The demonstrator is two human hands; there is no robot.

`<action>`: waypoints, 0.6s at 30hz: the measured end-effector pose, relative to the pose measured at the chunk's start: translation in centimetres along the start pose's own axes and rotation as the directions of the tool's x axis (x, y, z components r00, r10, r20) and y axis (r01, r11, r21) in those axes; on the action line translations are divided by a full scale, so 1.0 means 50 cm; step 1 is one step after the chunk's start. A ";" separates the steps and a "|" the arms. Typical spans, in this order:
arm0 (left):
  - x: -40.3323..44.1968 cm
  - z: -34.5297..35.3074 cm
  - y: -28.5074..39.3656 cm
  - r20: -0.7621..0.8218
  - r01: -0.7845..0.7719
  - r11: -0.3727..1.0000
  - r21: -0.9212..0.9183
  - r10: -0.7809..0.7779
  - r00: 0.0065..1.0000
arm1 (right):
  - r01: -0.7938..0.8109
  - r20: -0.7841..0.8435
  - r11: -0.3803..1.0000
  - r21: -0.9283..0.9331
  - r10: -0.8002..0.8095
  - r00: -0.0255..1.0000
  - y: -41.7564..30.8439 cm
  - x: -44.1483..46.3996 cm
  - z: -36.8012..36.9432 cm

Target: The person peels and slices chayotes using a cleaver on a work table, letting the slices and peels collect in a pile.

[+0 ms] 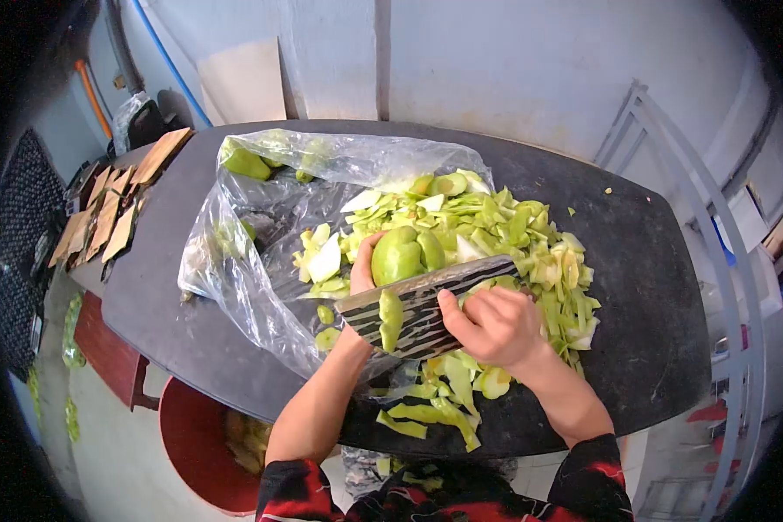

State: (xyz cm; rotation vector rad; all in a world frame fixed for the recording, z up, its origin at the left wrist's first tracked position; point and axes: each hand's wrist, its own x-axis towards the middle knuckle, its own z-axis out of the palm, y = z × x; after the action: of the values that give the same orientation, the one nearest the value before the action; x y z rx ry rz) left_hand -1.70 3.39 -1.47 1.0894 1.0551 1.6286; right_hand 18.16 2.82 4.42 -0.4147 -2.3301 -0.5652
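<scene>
Black-and-red sleeves (297, 489), right hand (498, 326) gripping a broad striped blade (422, 317), left hand (363, 265) cupping a green fruit (398, 255), cut green pieces (531, 239) heaped on a dark table (652, 322).

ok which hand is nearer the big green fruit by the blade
Left: the left hand cups the green fruit along its left side, while the right hand is off to its lower right in the picture, holding the wide blade.
</scene>
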 end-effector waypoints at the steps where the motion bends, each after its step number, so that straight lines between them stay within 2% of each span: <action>1: 0.000 0.000 -0.001 -0.025 -0.023 0.999 0.039 0.024 0.999 | 0.005 0.006 1.000 0.007 -0.005 1.000 -0.003 0.001 0.003; 2: -0.001 0.000 -0.003 -0.050 -0.042 0.996 0.080 0.046 0.998 | 0.008 0.013 1.000 0.017 -0.008 1.000 -0.005 0.002 0.005; 4: -0.001 0.000 -0.006 -0.056 -0.034 0.999 0.029 0.035 0.998 | 0.010 0.013 1.000 0.019 -0.010 1.000 -0.008 0.004 0.007; 6: -0.002 -0.001 -0.010 -0.043 -0.094 0.994 0.063 0.097 0.994 | 0.011 0.012 1.000 0.018 -0.011 1.000 -0.011 0.006 0.008; 10: -0.002 0.003 -0.006 -0.055 -0.051 0.998 -0.026 0.050 0.997 | 0.006 0.011 1.000 0.027 -0.006 1.000 -0.014 0.006 0.008; 13: -0.005 0.002 -0.003 -0.051 -0.075 0.997 0.006 0.076 0.996 | 0.007 0.015 0.999 0.039 -0.007 1.000 -0.015 0.005 0.003; 15: -0.012 0.005 0.009 -0.010 -0.144 0.988 0.049 0.145 0.989 | 0.000 0.026 0.999 0.048 -0.001 1.000 -0.011 0.005 0.003; 18: -0.026 0.016 0.028 0.057 -0.206 0.970 0.130 0.200 0.978 | -0.078 0.071 0.997 0.022 0.076 0.995 0.003 -0.002 0.008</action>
State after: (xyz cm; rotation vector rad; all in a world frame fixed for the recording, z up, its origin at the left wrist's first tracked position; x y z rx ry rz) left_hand -0.96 1.96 -0.20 1.3552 1.0659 1.7037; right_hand 18.08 3.12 4.14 -0.5182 -2.3739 -0.4915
